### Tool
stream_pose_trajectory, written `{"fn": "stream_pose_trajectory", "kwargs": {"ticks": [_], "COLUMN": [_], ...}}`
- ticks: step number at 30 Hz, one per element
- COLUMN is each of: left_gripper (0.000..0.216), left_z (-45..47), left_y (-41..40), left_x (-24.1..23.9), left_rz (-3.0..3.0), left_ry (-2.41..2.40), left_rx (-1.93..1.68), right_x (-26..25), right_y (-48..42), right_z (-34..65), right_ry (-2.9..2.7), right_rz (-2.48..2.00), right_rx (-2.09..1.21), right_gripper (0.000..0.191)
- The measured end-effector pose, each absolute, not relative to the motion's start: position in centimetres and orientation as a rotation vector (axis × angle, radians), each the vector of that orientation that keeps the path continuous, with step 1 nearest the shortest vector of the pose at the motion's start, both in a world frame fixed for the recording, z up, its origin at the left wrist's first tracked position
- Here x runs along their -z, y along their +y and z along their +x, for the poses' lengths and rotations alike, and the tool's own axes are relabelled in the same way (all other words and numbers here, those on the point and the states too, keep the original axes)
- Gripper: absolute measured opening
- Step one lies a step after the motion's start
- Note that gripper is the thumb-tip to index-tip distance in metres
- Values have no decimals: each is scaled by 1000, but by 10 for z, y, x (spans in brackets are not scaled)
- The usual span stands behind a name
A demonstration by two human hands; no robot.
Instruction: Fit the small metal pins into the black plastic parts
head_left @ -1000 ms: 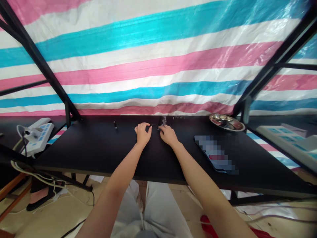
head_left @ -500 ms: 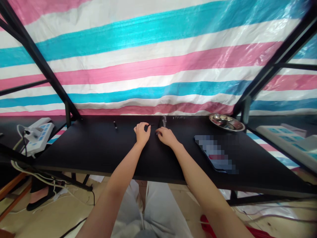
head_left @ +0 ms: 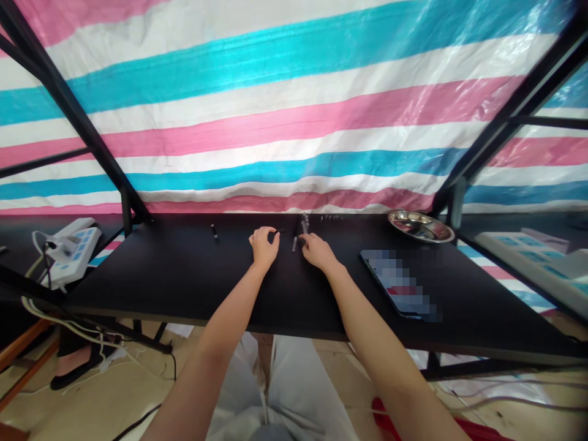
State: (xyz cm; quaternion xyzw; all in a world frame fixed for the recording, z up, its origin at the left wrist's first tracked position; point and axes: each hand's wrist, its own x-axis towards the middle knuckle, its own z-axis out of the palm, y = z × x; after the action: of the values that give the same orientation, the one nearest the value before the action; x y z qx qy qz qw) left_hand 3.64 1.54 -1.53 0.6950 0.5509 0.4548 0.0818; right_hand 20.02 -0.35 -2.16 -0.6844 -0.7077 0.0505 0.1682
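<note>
Both my hands rest near the far middle of a black table (head_left: 184,275). My left hand (head_left: 263,245) has its fingers curled, pinching a thin dark piece at its fingertips that I cannot make out. Beside it, my right hand (head_left: 316,250) is closed with fingers bent down on the tabletop, next to a small grey cylinder (head_left: 294,244) lying just left of it. A cluster of small pale parts (head_left: 305,224) stands just beyond the right hand, and a row of tiny dark bits (head_left: 331,217) lies further right.
A metal dish (head_left: 420,226) sits at the table's back right. A dark tablet (head_left: 399,283) lies right of my right arm. A small dark piece (head_left: 214,231) lies at back left. A white power strip (head_left: 68,248) with cables is at far left. Black frame posts flank the table.
My right hand has shifted slightly right and back, uncovering the small grey cylinder on the table. The left hand has barely moved.
</note>
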Motion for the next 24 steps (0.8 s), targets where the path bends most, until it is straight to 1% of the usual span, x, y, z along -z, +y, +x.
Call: {"fn": "stream_pose_trajectory", "kwargs": {"ticks": [3, 6, 13, 24], "left_gripper": [5, 5, 5, 4], "left_z": [36, 36, 35, 35], "left_y": [16, 16, 17, 19], "left_x": [16, 17, 16, 17], "left_rz": [2078, 2076, 2037, 1975], "left_ry": [1640, 1643, 1646, 1652], "left_rx": [-1360, -1357, -1378, -1376], "right_x": [21, 21, 24, 20], "right_y": [-4, -2, 0, -4], "right_z": [198, 193, 187, 198], "right_ry": [-2055, -2131, -2145, -2012], "right_rz": [-1913, -1896, -1872, -1936], "right_rx": [-109, -96, -103, -309], "right_gripper": [51, 51, 34, 13]}}
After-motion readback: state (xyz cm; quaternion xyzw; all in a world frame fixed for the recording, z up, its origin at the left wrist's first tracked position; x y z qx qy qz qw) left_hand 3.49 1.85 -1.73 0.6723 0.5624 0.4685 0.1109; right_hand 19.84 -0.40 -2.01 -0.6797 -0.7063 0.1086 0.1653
